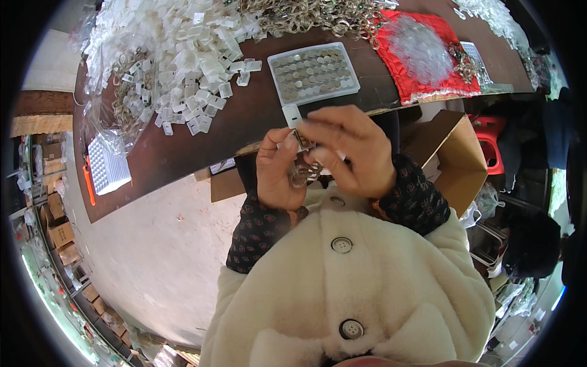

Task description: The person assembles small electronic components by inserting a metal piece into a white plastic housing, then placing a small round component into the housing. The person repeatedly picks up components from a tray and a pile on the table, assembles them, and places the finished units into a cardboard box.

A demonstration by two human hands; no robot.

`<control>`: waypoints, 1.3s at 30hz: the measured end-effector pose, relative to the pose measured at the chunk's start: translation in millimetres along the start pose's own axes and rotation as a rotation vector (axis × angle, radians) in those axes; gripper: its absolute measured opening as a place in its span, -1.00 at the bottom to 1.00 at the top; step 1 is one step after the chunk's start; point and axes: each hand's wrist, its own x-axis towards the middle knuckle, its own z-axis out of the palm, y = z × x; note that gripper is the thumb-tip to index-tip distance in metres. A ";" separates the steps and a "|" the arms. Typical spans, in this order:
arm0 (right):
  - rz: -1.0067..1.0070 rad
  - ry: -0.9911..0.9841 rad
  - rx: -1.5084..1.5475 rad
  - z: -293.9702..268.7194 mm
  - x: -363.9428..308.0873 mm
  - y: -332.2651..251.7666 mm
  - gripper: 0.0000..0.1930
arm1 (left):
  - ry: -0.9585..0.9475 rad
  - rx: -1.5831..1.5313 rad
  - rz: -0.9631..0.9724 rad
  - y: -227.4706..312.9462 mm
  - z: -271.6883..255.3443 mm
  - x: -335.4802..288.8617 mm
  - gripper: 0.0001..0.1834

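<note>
In front of my chest, just past the table's near edge, my left hand [278, 168] pinches a small white plastic case [292, 116] between thumb and fingers. A white flap with a dark slot sticks up from it, and a dark and metallic part shows lower down. My right hand [361, 153] reaches over the case from the right; its fingers are smeared by motion, so its hold is unclear. Between the hands hangs a small coil of thin wire [315, 170]. Beyond them, a white tray [353, 87] holds rows of round silvery coin cells.
On the brown table [183, 158] lie a heap of white plastic cases [202, 61], a pile of wire coils [306, 17] and a red cloth [391, 55] under clear coils. A blister tray [109, 162] and orange-handled tool [90, 183] lie left. A cardboard box [458, 159] stands right.
</note>
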 end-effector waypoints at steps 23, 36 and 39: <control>-0.032 0.105 0.460 5.9 -15.9 16.1 -0.74 | -0.105 -0.044 -0.260 -14.2 0.2 -11.5 -0.46; 0.246 0.322 -0.253 -69.2 -48.1 84.7 -0.78 | -0.113 0.200 -0.180 -40.0 9.9 10.3 -0.72; 0.334 0.430 -0.461 -94.1 -43.1 125.8 -0.81 | -0.124 0.215 -0.237 -40.3 8.5 15.5 -0.74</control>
